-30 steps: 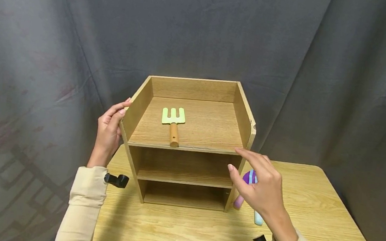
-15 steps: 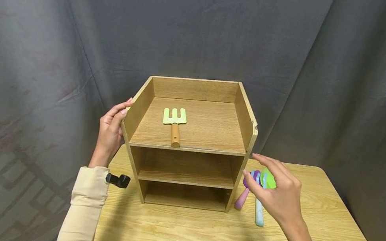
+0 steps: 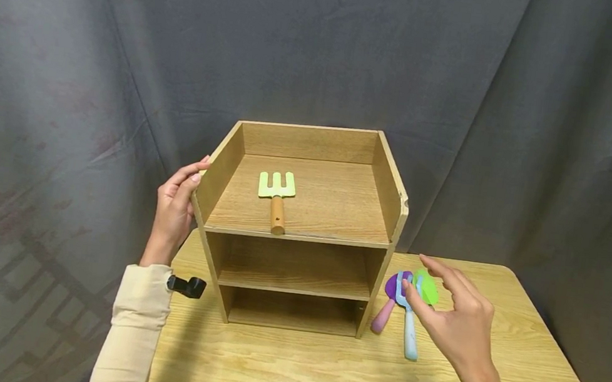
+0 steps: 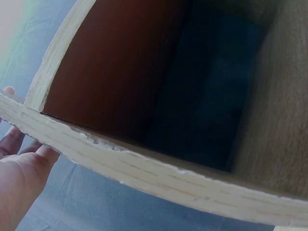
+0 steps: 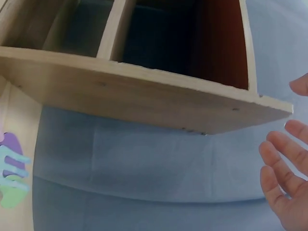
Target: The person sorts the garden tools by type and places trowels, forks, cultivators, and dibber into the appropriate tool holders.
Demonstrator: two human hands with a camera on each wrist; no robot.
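My left hand [image 3: 172, 210] rests against the outer left side of a small wooden shelf unit [image 3: 301, 237]. In the left wrist view a fingertip [image 4: 8, 90] shows past the panel's edge. A toy garden fork [image 3: 277, 197] with lime tines and a wooden handle lies on the top board. Off to the unit's right hovers my right hand [image 3: 461, 325], thumb and fingers apart with nothing between them. Beside and partly behind it on the table lie a light blue toy fork [image 3: 410, 335], a purple tool [image 3: 383, 316] with a pink handle, and a lime-green piece [image 3: 427, 287].
The unit stands on a pale wood table [image 3: 274, 370], its two lower compartments facing me. Grey cloth [image 3: 323, 42] hangs behind and along both sides. The tabletop's right edge slopes down toward the lower right corner.
My right hand has drawn away from the shelf unit's front right corner, moving right and toward me, uncovering more of the tools. The left hand keeps its place; the lime fork lies still.
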